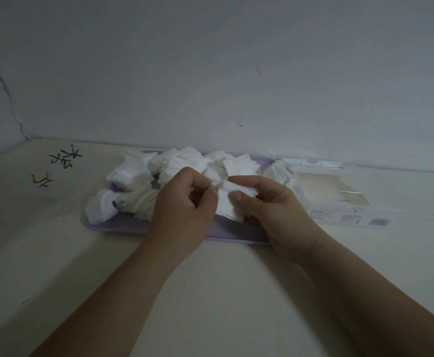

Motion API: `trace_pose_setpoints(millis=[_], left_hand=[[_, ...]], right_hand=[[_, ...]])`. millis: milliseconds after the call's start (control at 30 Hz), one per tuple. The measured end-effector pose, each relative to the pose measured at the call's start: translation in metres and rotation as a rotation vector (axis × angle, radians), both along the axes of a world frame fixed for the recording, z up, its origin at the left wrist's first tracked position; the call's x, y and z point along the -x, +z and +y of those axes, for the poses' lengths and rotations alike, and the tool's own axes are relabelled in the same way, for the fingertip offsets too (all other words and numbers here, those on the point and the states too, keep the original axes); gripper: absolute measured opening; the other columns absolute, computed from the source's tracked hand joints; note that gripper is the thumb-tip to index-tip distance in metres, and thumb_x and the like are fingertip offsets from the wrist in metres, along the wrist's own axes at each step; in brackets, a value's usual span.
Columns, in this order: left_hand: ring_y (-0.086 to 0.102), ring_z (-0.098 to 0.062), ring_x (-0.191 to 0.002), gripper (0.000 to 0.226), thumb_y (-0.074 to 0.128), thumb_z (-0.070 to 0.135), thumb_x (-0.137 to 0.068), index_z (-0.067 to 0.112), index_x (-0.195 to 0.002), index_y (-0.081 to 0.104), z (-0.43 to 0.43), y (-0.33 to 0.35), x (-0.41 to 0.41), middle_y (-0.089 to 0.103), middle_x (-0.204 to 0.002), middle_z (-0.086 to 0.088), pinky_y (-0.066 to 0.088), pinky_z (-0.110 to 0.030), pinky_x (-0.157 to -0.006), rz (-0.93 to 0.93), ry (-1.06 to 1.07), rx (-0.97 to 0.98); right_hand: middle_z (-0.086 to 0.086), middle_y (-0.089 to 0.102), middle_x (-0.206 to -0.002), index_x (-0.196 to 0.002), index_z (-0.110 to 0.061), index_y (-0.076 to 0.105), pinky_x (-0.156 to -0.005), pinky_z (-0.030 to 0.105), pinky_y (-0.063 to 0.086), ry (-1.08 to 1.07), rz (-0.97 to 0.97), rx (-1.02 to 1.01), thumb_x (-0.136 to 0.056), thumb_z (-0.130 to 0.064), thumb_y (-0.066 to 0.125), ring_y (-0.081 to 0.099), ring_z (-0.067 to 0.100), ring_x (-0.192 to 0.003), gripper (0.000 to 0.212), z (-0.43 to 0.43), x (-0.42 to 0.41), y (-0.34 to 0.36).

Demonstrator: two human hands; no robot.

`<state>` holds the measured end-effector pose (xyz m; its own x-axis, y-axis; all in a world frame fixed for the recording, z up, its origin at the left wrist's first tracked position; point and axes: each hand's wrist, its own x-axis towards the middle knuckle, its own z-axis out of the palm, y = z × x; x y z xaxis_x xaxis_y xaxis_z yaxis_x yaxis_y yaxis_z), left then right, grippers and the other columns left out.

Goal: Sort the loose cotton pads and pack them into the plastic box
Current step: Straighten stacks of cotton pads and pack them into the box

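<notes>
Cotton pads (232, 199): pinched by left hand (185, 202) and right hand (270, 204).
Risk: thin layers may cling, misaligning the stack.

I see soft, fibrous white cotton pads (185, 161) on a smooth matt lilac tray (123, 224), beside a clear glossy plastic box (339, 186).

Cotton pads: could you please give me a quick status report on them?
Left hand and right hand both pinching a small stack of pads. Loose pile on lilac tray. Plastic box open, right of tray. Nothing blocking.
</notes>
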<state>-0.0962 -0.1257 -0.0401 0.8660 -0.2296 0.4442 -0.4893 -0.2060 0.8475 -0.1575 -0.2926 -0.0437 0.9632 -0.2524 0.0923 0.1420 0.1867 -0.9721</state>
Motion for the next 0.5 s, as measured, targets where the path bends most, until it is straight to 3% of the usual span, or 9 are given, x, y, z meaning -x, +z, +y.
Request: trace_pose_setpoints(millis=[200, 333, 433, 500], left_hand=[[0.073, -0.026, -0.062, 0.013, 0.068, 0.013, -0.094, 0.020, -0.085, 0.063, -0.0011, 0.0014, -0.0001, 0.073, -0.073, -0.004, 0.056, -0.033, -0.060, 0.152, -0.043, 0.118], [0.077, -0.029, -0.076, 0.012, 0.064, 0.009, -0.097, 0.016, -0.088, 0.063, -0.0005, -0.0017, -0.0050, 0.074, -0.092, -0.016, 0.065, -0.049, -0.069, 0.252, -0.064, 0.239], [0.078, -0.030, -0.074, 0.008, 0.062, 0.007, -0.098, 0.011, -0.091, 0.062, -0.0005, 0.0004, -0.0047, 0.072, -0.096, -0.018, 0.064, -0.055, -0.071, 0.268, -0.065, 0.244], [0.077, -0.029, -0.068, 0.010, 0.060, 0.007, -0.098, 0.014, -0.091, 0.060, 0.0004, 0.0020, -0.0059, 0.071, -0.094, -0.014, 0.064, -0.051, -0.072, 0.255, -0.005, 0.253]], right_hand=[[0.014, 0.080, -0.110, -0.113, -0.010, 0.079, -0.089, 0.035, 0.062, -0.047, 0.000, -0.111, -0.093, -0.001, 0.070, 0.075, 0.020, -0.096, 0.024, -0.0017, -0.0003, 0.0008], [0.020, 0.078, -0.114, -0.108, -0.011, 0.081, -0.095, 0.045, 0.059, -0.057, 0.001, -0.056, -0.092, -0.004, 0.072, 0.072, 0.024, -0.098, 0.020, 0.0009, -0.0009, 0.0002], [0.012, 0.080, -0.095, -0.096, -0.016, 0.084, -0.085, 0.041, 0.058, -0.100, 0.000, -0.061, -0.091, -0.004, 0.074, 0.068, 0.020, -0.085, 0.017, -0.0001, -0.0021, -0.0004], [0.009, 0.076, -0.088, -0.092, -0.016, 0.083, -0.081, 0.040, 0.056, -0.143, 0.007, -0.102, -0.092, -0.002, 0.072, 0.065, 0.019, -0.078, 0.018, -0.0018, -0.0031, -0.0005]])
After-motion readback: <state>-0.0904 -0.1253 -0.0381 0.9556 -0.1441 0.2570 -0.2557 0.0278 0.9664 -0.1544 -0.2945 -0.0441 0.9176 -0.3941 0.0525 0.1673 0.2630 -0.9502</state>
